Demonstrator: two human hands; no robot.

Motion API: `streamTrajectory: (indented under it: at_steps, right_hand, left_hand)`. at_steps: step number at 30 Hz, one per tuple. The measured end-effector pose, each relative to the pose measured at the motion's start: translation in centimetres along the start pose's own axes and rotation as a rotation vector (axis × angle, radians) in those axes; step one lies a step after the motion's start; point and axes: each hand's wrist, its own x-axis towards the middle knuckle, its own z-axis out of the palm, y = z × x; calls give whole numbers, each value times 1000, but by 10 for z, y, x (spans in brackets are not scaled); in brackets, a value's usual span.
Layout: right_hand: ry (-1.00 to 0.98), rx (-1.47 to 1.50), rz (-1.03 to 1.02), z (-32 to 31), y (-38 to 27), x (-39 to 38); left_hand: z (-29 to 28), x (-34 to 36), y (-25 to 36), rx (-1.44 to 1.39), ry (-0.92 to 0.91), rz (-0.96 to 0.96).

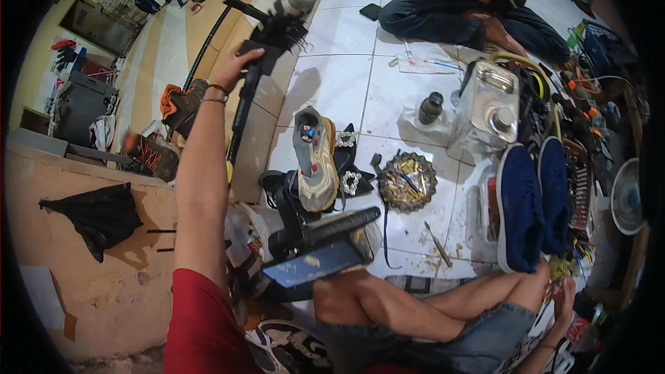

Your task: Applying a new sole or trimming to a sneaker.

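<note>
My left hand [239, 68] reaches far out to the upper left. It grips a black object with a flat plate and a long bar [267, 55], thumb over the plate; its exact kind I cannot make out. My right hand [562, 299] is low at the right, beside my knee, with its fingers bent and partly hidden. Near it lies a crumpled yellow-green piece [560, 268]. In front of me a grey and cream sneaker [315, 159] rests sole down, with small things inside it. Next to it are black sandals with shiny buckles [352, 181].
A round tray [382, 192] of small bits, an awl-like tool [438, 244], a dark bottle [430, 108] and a metal can [485, 107] stand on white tiles. Blue slip-on shoes [519, 208] are at the right. Across sits another person [474, 7] holding a shoe. A phone [318, 263] is mounted close by.
</note>
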Motion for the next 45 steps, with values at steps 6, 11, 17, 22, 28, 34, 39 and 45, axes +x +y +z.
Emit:
streamTrajectory:
  at_steps: [6, 11, 17, 22, 28, 34, 39, 45]
  right_hand:
    - [170, 5, -148, -42, -33, -26]
    - [165, 77, -75, -150, -13, -48]
    - [-138, -576, 446, -170, 77, -124]
    - [-603, -512, 809, -48, 83, -150]
    - [-913, -1025, 206, -4, 31, -137]
    - [-469, -485, -374, 23, -75, -165]
    - [-649, -235, -194, -18, -83, -160]
    - [-500, -275, 111, -95, -66, -115]
  left_hand:
    - [5, -64, 109, -17, 94, 204]
    - [-4, -143, 195, 11, 257, 496]
    - [29, -328, 309, 75, 209, 552]
    - [76, -444, 302, -62, 140, 669]
    - [211, -542, 240, -180, -27, 521]
    - [312, -582, 162, -32, -345, 320]
    - [362, -574, 127, -29, -619, 274]
    - [386, -558, 99, 92, -738, 319]
